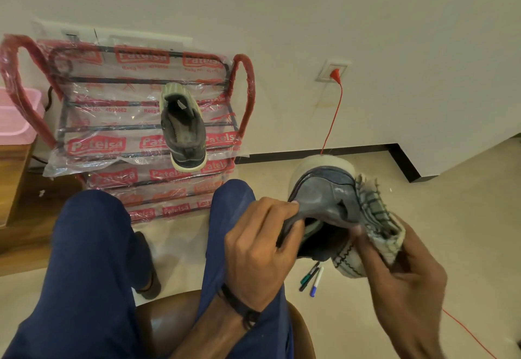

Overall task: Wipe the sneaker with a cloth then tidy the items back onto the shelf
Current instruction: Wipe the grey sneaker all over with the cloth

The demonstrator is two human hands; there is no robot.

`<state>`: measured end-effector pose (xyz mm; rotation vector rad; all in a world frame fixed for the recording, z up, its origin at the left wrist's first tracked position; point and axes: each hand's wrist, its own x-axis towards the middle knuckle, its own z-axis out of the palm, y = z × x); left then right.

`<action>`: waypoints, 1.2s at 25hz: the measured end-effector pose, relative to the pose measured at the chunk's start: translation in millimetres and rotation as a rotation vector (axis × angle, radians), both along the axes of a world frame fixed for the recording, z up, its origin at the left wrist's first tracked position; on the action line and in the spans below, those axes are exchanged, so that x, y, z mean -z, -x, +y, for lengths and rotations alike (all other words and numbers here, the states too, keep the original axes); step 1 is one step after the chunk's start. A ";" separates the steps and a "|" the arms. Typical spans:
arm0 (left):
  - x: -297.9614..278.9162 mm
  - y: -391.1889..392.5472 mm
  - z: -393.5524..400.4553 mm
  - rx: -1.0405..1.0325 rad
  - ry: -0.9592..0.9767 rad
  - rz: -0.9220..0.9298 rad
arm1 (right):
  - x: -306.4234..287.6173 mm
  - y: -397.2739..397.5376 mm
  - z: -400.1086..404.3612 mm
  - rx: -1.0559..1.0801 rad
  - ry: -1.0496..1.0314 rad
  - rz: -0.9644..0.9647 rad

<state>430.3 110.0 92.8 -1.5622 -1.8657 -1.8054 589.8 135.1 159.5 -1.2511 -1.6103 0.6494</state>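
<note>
Sneaker, grey suede with a white sole [324, 189], is held in the air to the right of the plastic-wrapped red and black metal shoe rack [141, 121]. Left hand [259, 248] grips its collar, fingers curled over the edge. Right hand [406, 279] clutches a white cloth with dark check lines [375, 226] against the sneaker's side. A matching grey sneaker [183, 130] rests on the rack's top tier. Three marker pens [311, 278] lie on the floor below the held sneaker.
</note>
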 end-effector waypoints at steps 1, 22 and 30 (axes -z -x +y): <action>-2.3 3.0 2.6 -0.001 -0.023 0.023 | -10.1 -3.5 1.2 0.007 0.040 0.070; -1.5 -21.6 13.9 0.194 -0.068 0.238 | -31.3 -22.6 -18.8 -0.227 -0.394 -1.010; 1.7 -27.3 12.1 0.175 -0.102 0.334 | -39.3 -39.2 -3.6 -0.230 -0.352 -0.980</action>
